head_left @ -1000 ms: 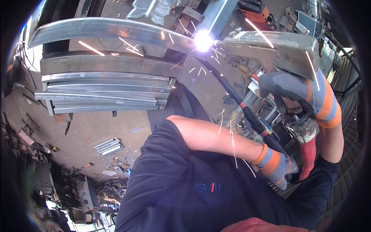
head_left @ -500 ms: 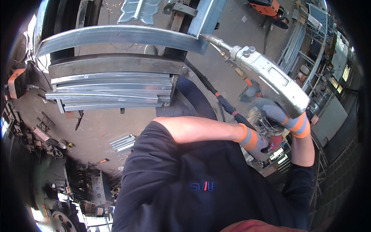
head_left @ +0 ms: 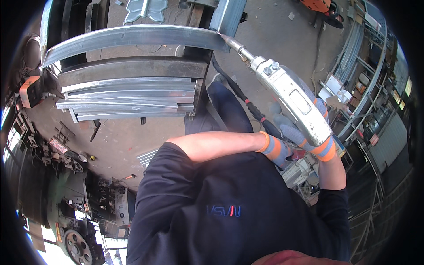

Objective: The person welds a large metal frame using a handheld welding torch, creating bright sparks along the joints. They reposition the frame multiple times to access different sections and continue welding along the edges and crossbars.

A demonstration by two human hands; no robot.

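A silver handheld welding gun [head_left: 289,97] slants up to the left. Its narrow nozzle meets the corner where a curved galvanized bar [head_left: 128,39] joins a straight metal tube [head_left: 227,17]. At the gun's rear, my right hand [head_left: 300,134], in a grey and orange glove, is closed round the grip, partly hidden by the body. My left forearm crosses in front of my chest. My left hand [head_left: 278,151], gloved alike, is closed beside a small red thing below the gun; what it holds is hidden. A dark cable [head_left: 247,104] runs beyond both hands.
Several metal strips [head_left: 132,95] lie stacked below a dark curved bar [head_left: 132,70] on the stand. A butterfly-shaped metal piece [head_left: 145,9] lies beyond. Orange machines [head_left: 31,92] stand left and far right. Long metal bars [head_left: 351,57] and clutter fill the right side.
The whole view has shifted slightly. My hands and the gun's rear have moved left, so the gun stands steeper. Its nozzle stays at the same corner.
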